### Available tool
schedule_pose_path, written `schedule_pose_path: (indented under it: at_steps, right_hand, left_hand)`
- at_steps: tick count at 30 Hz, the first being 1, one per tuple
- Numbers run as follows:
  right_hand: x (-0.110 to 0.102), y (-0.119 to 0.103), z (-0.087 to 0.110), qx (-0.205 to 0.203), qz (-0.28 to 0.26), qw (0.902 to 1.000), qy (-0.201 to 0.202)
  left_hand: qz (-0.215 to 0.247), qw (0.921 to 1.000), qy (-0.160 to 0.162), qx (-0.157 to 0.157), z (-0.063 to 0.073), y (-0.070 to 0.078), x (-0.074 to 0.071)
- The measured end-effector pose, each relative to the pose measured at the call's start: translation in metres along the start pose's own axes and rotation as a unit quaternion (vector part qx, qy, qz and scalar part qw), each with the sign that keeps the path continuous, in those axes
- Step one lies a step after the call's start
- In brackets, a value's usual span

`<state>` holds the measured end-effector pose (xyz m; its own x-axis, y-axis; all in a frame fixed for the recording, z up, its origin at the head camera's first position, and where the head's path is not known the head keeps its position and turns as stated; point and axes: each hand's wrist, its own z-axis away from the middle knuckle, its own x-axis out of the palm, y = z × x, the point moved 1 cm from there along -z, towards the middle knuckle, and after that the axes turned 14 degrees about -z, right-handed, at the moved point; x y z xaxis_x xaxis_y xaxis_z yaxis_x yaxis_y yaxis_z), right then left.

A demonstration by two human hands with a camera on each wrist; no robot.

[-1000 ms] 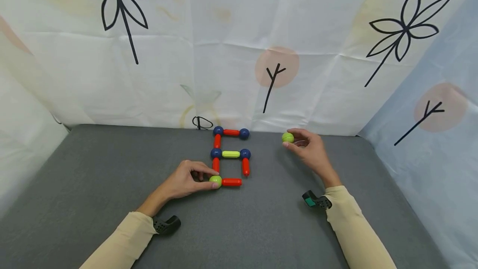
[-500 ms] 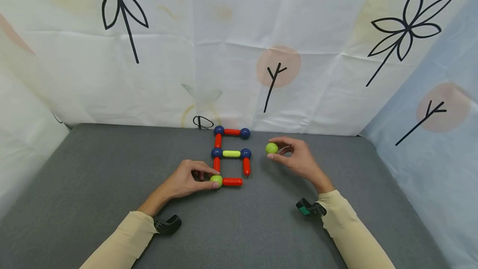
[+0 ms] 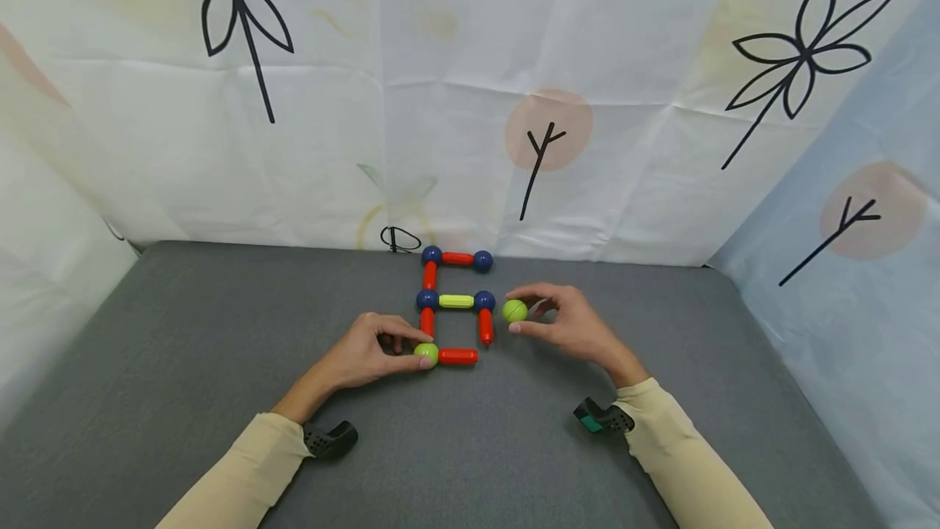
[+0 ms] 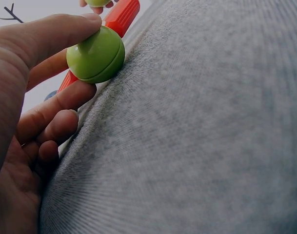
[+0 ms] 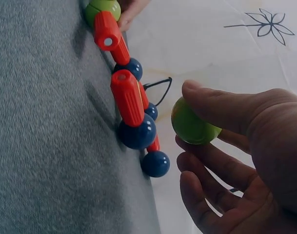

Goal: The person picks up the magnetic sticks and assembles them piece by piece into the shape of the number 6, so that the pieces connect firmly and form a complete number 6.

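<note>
My left hand [image 3: 374, 353] pinches a green ball [image 4: 97, 54] at the near left corner of a stick-and-ball figure on the table. From that ball a red rod [image 3: 458, 357] points right, and another red rod runs away to a dark blue ball [image 3: 427, 300]. A yellow-green rod [image 3: 456, 300] links this to a second blue ball [image 3: 484, 301], which has a red rod [image 3: 485, 327] pointing toward me with its near end bare. Between thumb and fingers my right hand [image 3: 569, 325] holds a second green ball [image 5: 194, 122], just right of the figure.
Farther back, a red rod [image 3: 458, 258] joins two more blue balls, one at the far left corner [image 3: 432, 255] and one at the right [image 3: 482, 261]. The grey table [image 3: 220, 333] ends at a printed cloth [image 3: 455, 121] behind, close to the figure.
My right hand has moved left and toward me with its green ball, coming close to the figure. The left hand keeps its pinch at the corner ball.
</note>
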<state>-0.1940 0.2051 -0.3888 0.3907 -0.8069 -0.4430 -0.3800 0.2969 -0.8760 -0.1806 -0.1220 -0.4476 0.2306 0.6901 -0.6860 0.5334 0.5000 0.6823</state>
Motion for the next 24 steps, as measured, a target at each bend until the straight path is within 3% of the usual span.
schedule_pose_path:
  at_steps: [24]
  right_hand:
    - [0.0105,-0.0049,-0.0014,0.006,-0.012,0.9993,-0.036]
  left_hand:
    - [-0.003,1.0,-0.002,-0.005,-0.0006,-0.0007,0.0007]
